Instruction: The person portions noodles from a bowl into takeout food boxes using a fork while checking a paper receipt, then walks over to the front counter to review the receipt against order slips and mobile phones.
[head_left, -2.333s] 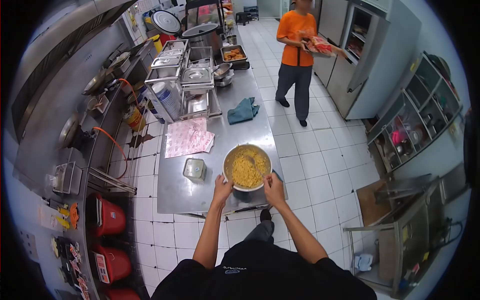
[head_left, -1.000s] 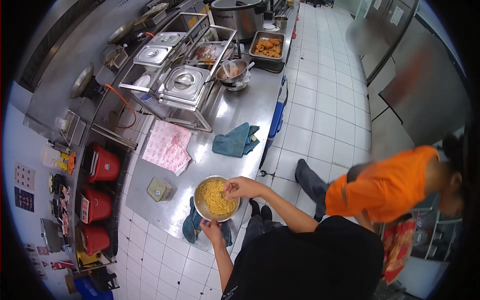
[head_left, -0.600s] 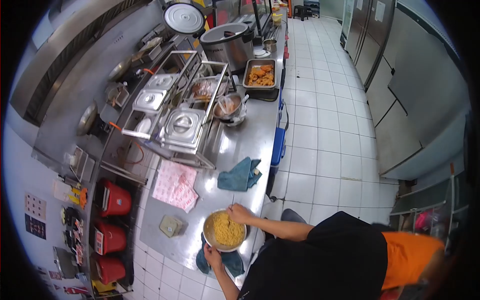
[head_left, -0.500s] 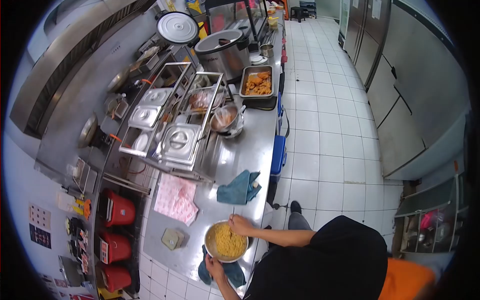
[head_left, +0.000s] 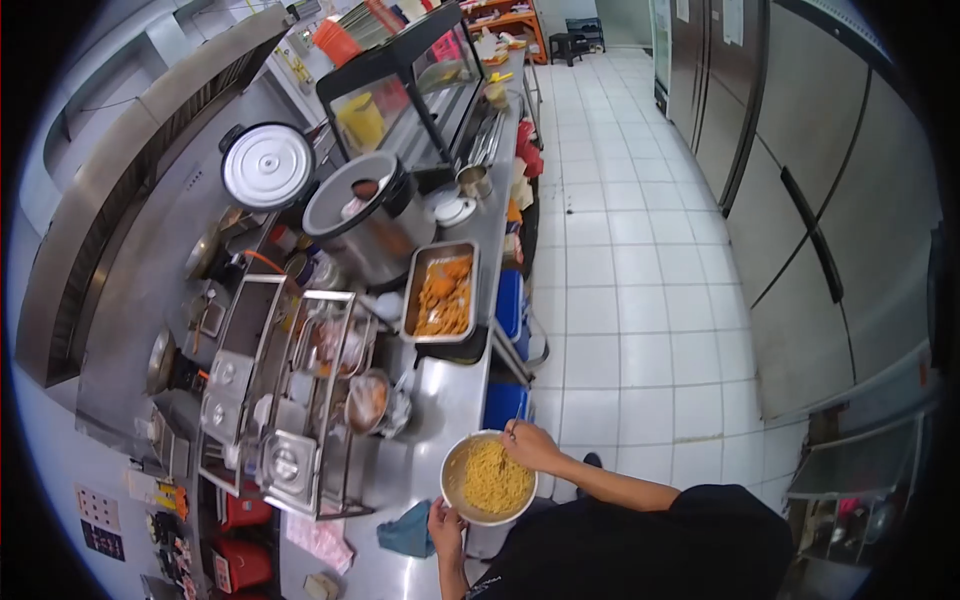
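Left grip (head_left: 447, 524): fingers closed around the near-left rim of the bowl (head_left: 454, 482), so we've got that side held.
Right grip (head_left: 531, 447): pinching what looks like a thin utensil handle (head_left: 519, 408) at the far-right rim; we can't tell if any fingers also clamp the metal.
Bowl: sits between our two grips, out by the tabletop (head_left: 432, 400) edge. Looks clear of it, but we can't see the underside.
Bowl feel: probably stiff thin metal, light on its own, moderately heavy loaded. We'd guess it's hard to break, maybe slick if greasy.
Yellow noodles (head_left: 500, 482): between the grips, likely soft, slippery and tangly, so they'd slide if the bowl tips.
Best hold: opposite sides of the rim, imo, with a palm underneath for the weight.
Teal cloth (head_left: 405, 532): just left of our left grip. Half a second ago the bowl was closer to us than this cloth; now it's alongside.
Tray of fried food (head_left: 439, 337): ahead of the right grip, much nearer than before.
Orange shirt: gone from view behind the right grip's arm.
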